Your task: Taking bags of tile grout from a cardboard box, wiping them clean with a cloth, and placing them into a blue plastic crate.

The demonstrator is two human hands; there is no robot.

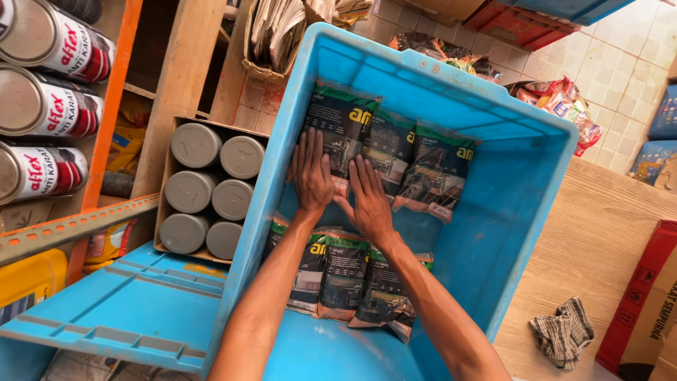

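Dark green-topped pouches (345,130) under both hands (310,173).

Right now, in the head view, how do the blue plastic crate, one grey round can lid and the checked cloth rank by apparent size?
1. Blue plastic crate, by far the largest.
2. Checked cloth.
3. Grey round can lid, slightly smaller than the cloth; differing camera distance makes this unsure.
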